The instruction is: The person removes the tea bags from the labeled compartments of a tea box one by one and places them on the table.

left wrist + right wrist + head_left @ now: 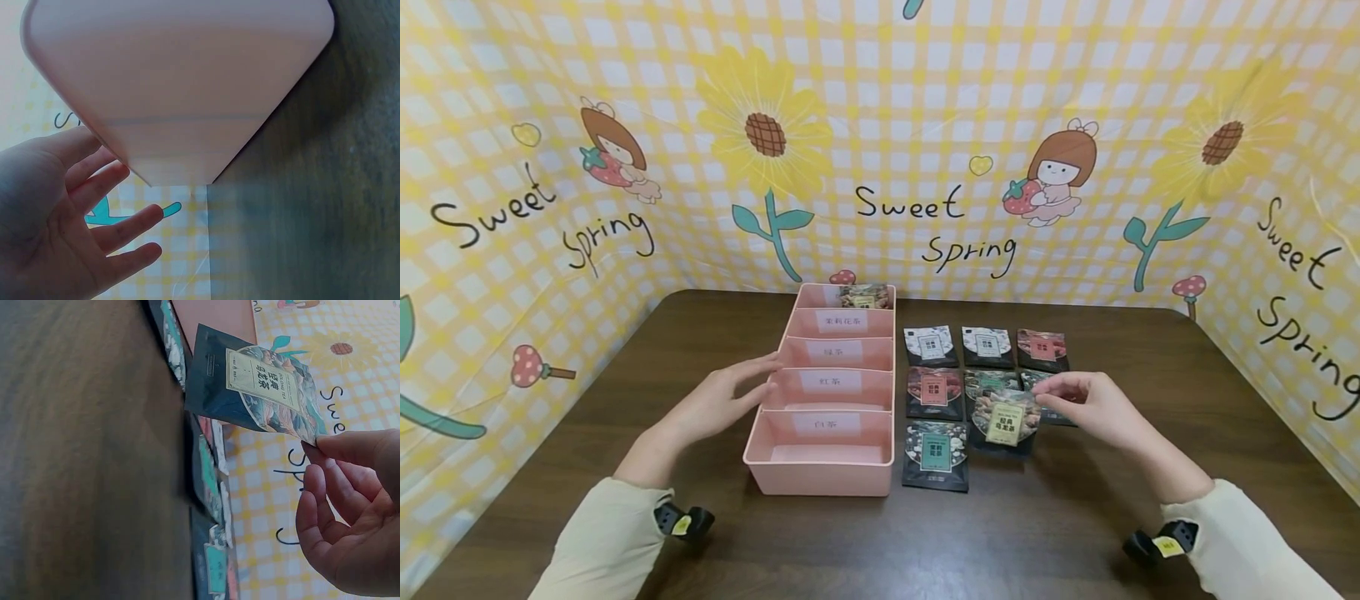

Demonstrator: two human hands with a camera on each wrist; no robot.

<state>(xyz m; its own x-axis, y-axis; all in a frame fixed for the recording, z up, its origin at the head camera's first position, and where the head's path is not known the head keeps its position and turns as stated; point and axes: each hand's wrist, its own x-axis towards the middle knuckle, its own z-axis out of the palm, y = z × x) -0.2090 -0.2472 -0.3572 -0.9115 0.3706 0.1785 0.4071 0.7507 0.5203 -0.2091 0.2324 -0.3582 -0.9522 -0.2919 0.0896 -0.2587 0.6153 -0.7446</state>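
My right hand (1086, 402) pinches the upper corner of an oolong tea bag packet (1006, 421) between thumb and fingertips. It hangs over the packets on the table, its cream label facing up. In the right wrist view the same packet (250, 387) is lifted off the dark tabletop. At the left rim of a long pink divided box (818, 478) is my left hand (718, 400), its fingers spread and loosely bent. The left wrist view has those fingertips right at the edge of the box (187, 81). Another cream-labelled packet (863, 296) lies in the farthest compartment.
Right of the box lie rows of tea packets: white-labelled ones (928, 346) at the back, red-labelled ones (934, 392), and green-labelled ones such as the nearest (936, 456). Paper labels (841, 321) mark the box's compartments. A yellow checked cloth (880, 125) surrounds the brown table (1000, 533).
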